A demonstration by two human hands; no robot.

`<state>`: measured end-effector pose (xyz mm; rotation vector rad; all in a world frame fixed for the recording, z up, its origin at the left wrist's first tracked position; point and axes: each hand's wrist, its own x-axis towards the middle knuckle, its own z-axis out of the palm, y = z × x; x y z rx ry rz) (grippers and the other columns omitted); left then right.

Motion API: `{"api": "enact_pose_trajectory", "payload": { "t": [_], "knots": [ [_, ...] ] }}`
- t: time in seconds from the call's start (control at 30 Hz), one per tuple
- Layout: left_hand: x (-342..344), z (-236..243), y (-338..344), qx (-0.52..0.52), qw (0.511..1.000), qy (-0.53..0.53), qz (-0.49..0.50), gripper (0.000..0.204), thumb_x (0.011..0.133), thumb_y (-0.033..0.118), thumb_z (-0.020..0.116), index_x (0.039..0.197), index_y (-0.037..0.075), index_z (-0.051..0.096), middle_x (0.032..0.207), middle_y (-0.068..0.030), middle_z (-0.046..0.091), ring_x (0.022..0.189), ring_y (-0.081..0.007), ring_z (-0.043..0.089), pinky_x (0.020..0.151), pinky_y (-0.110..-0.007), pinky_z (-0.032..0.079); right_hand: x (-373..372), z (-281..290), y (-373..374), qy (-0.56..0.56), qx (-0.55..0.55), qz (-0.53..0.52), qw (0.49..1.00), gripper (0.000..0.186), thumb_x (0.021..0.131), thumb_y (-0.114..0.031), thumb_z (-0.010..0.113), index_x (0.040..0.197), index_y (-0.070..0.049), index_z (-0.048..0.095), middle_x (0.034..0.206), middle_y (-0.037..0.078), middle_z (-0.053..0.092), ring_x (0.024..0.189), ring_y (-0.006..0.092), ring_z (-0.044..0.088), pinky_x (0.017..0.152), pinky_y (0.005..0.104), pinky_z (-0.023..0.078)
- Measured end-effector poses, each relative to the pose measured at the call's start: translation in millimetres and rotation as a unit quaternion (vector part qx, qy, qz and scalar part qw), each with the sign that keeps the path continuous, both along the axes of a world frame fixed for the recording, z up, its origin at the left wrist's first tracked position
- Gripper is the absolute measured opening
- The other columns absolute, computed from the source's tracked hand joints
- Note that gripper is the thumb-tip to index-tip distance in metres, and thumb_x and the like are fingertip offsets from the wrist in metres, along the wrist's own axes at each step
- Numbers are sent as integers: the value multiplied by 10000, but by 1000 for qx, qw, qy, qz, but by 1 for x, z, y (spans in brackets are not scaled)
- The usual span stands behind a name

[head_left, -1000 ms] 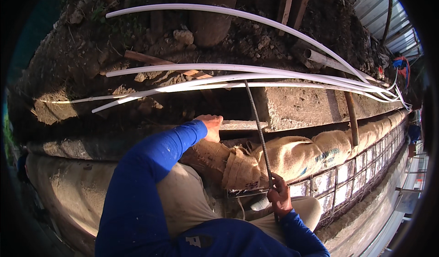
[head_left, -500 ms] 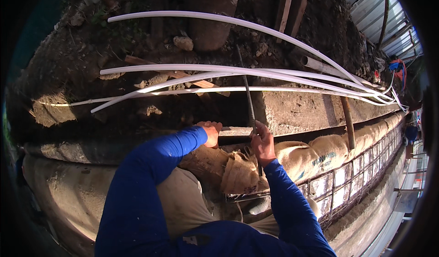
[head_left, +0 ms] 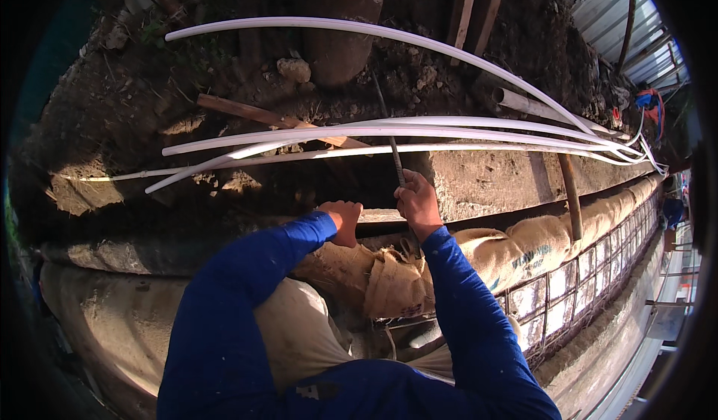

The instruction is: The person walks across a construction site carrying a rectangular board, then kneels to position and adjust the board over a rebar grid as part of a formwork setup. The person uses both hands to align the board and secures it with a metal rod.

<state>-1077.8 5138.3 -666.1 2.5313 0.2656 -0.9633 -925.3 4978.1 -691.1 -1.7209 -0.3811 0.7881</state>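
My right hand is wrapped around a thin steel rebar rod. Upright in the picture, the rod stretches away from me and crosses several white plastic pipes. Its far end lies over the dark soil, and its near end drops behind my right forearm. To the left, my left hand is closed in a fist beside the edge of the burlap-wrapped roll. What that fist holds, if anything, is hidden. The burlap is bunched and folded between my two hands.
A concrete beam lies beyond the burlap, with a wooden stick leaning across it. A steel mesh runs along the right. Reddish timber, a rock and dug soil lie beyond the pipes. Corrugated sheets stand far right.
My right hand has moved away from me and slightly left with the rod. The left end of a middle white pipe has shifted nearer to me. My left hand has barely moved.
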Motion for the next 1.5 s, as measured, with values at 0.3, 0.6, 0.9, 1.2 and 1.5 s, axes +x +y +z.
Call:
{"api": "enact_pose_trajectory", "payload": {
  "t": [0.3, 0.6, 0.9, 1.2, 1.5],
  "knots": [
    [-10, -15, -7, 12, 998, -48, -23, 710, 721, 324, 776, 1319, 8, 558, 1271, -194, 668, 1212, -383, 657, 1002, -498, 565, 27, -60, 20, -97, -27, -1, 995, 526, 917, -17, 652, 1430, 63, 566, 930, 98, 665, 706, 122, 616, 596, 282, 499],
    [-6, -11, -7, 11, 998, -57, -12, 720, 716, 315, 794, 1317, -4, 560, 1296, -213, 673, 1239, -396, 650, 994, -490, 566, 5, -84, 48, -126, 16, -41, 991, 507, 876, -77, 662, 1369, 34, 618, 866, 107, 687, 768, 199, 672, 740, 359, 554],
    [-13, -15, -7, 34, 997, -66, -27, 702, 743, 316, 799, 1312, -3, 539, 1272, -220, 675, 1233, -394, 652, 1010, -477, 556, -17, -57, 6, 27, 75, -65, 995, 552, 896, -13, 604, 1436, 90, 557, 885, 65, 688, 717, 105, 613, 629, 275, 508],
    [-15, -19, -7, 15, 997, -72, -28, 722, 722, 305, 769, 1336, 6, 534, 1271, -192, 644, 1223, -370, 631, 1030, -480, 536, 25, -79, 49, -51, 39, -52, 997, 438, 897, -42, 633, 1317, 80, 617, 846, 56, 670, 712, 115, 605, 646, 299, 510],
    [-7, -19, 0, 10, 997, -68, -23, 685, 729, 321, 790, 1286, 10, 542, 1245, -188, 658, 1192, -377, 648, 991, -494, 549, 33, -68, 52, 119, 102, -25, 987, 373, 1024, -127, 565, 1359, 34, 588, 799, 44, 631, 535, 89, 515, 477, 263, 408]
  ]
}}
